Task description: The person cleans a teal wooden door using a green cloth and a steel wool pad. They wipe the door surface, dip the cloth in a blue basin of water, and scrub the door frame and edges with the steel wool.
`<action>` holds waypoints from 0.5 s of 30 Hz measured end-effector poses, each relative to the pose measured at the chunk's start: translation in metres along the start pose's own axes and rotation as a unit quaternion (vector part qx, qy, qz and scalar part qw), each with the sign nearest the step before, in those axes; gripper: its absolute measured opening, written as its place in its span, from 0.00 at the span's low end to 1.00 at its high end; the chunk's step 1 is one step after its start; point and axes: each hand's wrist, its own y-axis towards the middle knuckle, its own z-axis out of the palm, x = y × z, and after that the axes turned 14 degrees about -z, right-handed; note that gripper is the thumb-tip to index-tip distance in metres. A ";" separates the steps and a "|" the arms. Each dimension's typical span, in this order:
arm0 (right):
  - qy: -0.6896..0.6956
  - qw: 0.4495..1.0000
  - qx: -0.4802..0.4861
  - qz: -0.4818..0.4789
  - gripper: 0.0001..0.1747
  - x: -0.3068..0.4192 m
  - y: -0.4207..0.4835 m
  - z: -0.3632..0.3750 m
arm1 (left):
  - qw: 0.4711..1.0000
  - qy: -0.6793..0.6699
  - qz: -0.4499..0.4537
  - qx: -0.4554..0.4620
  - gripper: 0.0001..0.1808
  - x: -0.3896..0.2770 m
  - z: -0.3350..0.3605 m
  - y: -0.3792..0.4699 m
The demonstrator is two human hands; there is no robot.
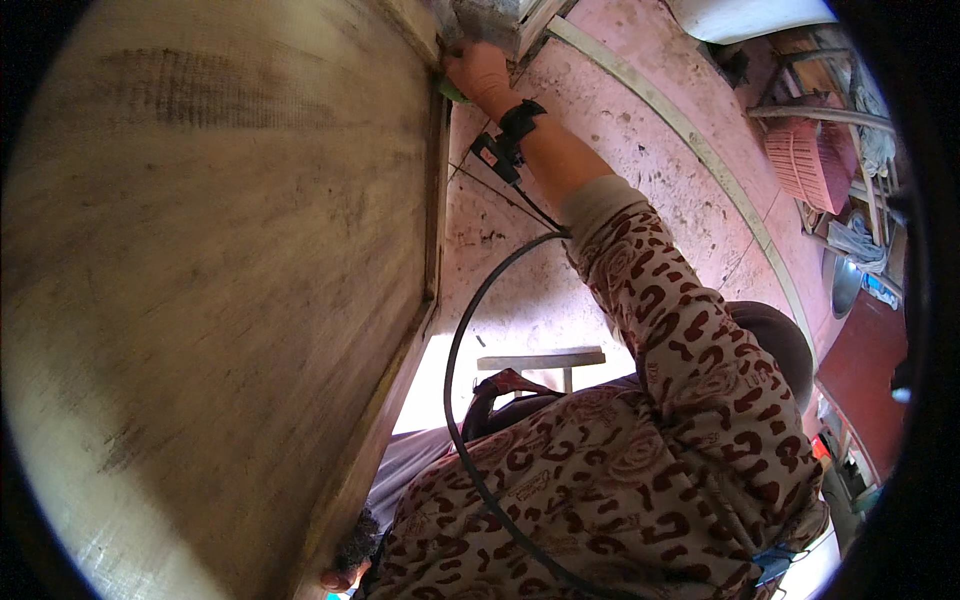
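My right hand (480, 73) is at the top centre, with its fingers curled at the far corner of a large worn wooden panel (247, 225). A piece of green material (452, 91) shows under the hand, and its outline is mostly hidden. A black strap (521, 118) circles my right wrist and carries a small black device (491, 156). From the device a black cable (454, 330) loops back toward my body. At the bottom left, skin that looks like fingers of my left hand (341, 579) shows beside a dark grey fuzzy thing (358, 540).
The panel's raised wooden edge (433, 202) borders a stained pink tiled floor (570, 165). A narrow wooden bench (540, 360) stands on the floor. At the right are a pink plastic basket (810, 157), a metal basin (841, 285) and a dark red surface (862, 367).
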 end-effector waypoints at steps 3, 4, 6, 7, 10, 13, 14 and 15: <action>0.043 0.997 -0.036 0.052 0.14 0.025 -0.018 -0.001 | 1.000 -0.003 -0.001 0.005 0.31 -0.001 0.000 0.002; 0.029 0.998 -0.012 0.050 0.14 0.035 -0.028 0.002 | 1.000 -0.004 -0.001 0.007 0.32 -0.001 0.000 0.002; -0.011 0.998 0.026 0.052 0.13 0.055 -0.050 0.009 | 1.000 -0.008 -0.002 0.010 0.32 -0.001 -0.001 0.002; -0.012 0.999 0.031 0.035 0.13 0.060 -0.063 0.010 | 1.000 -0.011 -0.001 0.011 0.33 0.000 -0.001 0.003; 0.013 0.998 0.055 0.018 0.10 0.076 -0.110 0.019 | 0.999 -0.025 0.009 0.020 0.33 0.003 -0.004 0.006; 0.058 0.977 0.205 0.012 0.09 0.092 -0.164 0.030 | 0.998 -0.041 0.020 0.031 0.34 0.007 -0.006 0.008; 0.054 0.976 0.211 -0.017 0.09 0.100 -0.187 0.031 | 0.998 -0.048 0.023 0.034 0.35 0.008 -0.006 0.008; 0.043 0.976 0.209 -0.049 0.10 0.109 -0.210 0.030 | 0.997 -0.054 0.026 0.038 0.35 0.009 -0.007 0.009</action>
